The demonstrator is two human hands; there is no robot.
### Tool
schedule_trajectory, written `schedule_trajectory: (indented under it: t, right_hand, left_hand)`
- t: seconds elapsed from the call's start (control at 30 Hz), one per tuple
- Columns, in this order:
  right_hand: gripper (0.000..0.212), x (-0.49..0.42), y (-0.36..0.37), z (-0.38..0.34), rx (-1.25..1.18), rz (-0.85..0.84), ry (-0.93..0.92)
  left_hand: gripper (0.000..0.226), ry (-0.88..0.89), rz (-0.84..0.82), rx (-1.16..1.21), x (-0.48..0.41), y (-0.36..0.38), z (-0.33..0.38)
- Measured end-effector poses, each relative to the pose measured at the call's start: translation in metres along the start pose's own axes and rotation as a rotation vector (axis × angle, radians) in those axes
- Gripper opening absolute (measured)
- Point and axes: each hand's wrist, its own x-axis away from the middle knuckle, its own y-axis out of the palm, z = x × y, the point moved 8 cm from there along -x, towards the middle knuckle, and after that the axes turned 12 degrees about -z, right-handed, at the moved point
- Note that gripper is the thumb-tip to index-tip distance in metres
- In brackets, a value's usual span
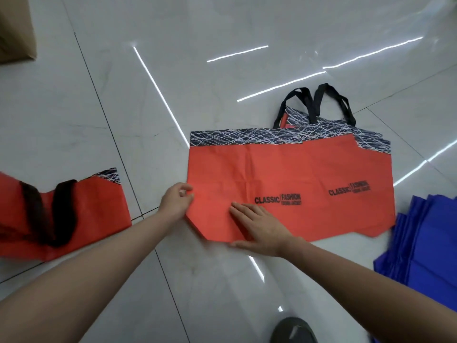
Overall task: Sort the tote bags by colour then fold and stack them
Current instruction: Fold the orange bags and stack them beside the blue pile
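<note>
A red tote bag with a black-and-white scribble band and "CLASSIC FASHION" print lies flat on the tiled floor. It overlaps another red bag whose black handles stick out at the back. My left hand pinches the front bag's left edge with curled fingers. My right hand presses flat on its lower left part, fingers straight. A folded red bag with dark handles lies at the left. Several blue bags are piled at the right edge.
A brown cardboard box stands at the top left corner. A dark shoe shows at the bottom edge. The glossy white floor tiles reflect strip lights.
</note>
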Motion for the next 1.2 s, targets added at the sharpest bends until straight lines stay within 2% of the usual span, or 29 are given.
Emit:
schedule_trajectory:
  t: [0.2, 0.47, 0.53, 0.7, 0.77, 0.83, 0.9, 0.93, 1.0, 1.13, 1.2]
  right_hand:
    - [0.064, 0.034, -0.004, 0.027, 0.157, 0.184, -0.006]
    - [0.081, 0.046, -0.032, 0.091, 0.054, 0.235, 0.152]
    - [0.077, 0.042, -0.039, 0.096, 0.026, 0.247, 0.136]
    - [0.044, 0.038, -0.057, 0.107, -0.425, 0.412, 0.169]
    - [0.027, 0.040, -0.065, 0.112, -0.629, 0.484, 0.218]
    - [0.004, 0.040, -0.075, 0.108, -0.795, 0.538, 0.181]
    - [0.006, 0.039, -0.081, 0.105, -0.994, 0.601, 0.142]
    - [0.003, 0.038, -0.083, 0.104, -1.102, 0.637, 0.124]
    - [0.012, 0.039, -0.082, 0.106, -1.201, 0.714, 0.140]
    - [0.019, 0.031, -0.062, 0.116, -1.209, 0.664, 0.243]
    - [0.041, 0.027, -0.057, 0.121, -1.125, 0.654, 0.334]
  left_hand:
    - [0.026, -0.085, -0.053, 0.148, -0.002, -0.044, -0.018]
    - [0.022, -0.177, -0.242, 0.284, 0.011, -0.056, -0.032]
    - [0.027, -0.185, -0.278, 0.313, 0.012, -0.057, -0.032]
    - [0.053, -0.134, -0.307, 0.276, 0.010, -0.064, -0.034]
    - [0.052, -0.028, -0.257, 0.144, 0.008, -0.071, -0.029]
    - [0.047, 0.115, -0.206, -0.033, 0.006, -0.079, -0.016]
    - [0.033, 0.214, -0.122, -0.106, 0.002, -0.086, -0.005]
    - [0.024, 0.234, -0.103, -0.077, 0.001, -0.086, 0.000]
    - [0.012, 0.210, -0.093, 0.042, 0.005, -0.080, 0.007]
    - [0.012, 0.187, -0.030, 0.158, 0.000, -0.070, 0.009]
    - [0.020, 0.171, 0.021, 0.141, -0.003, -0.068, 0.008]
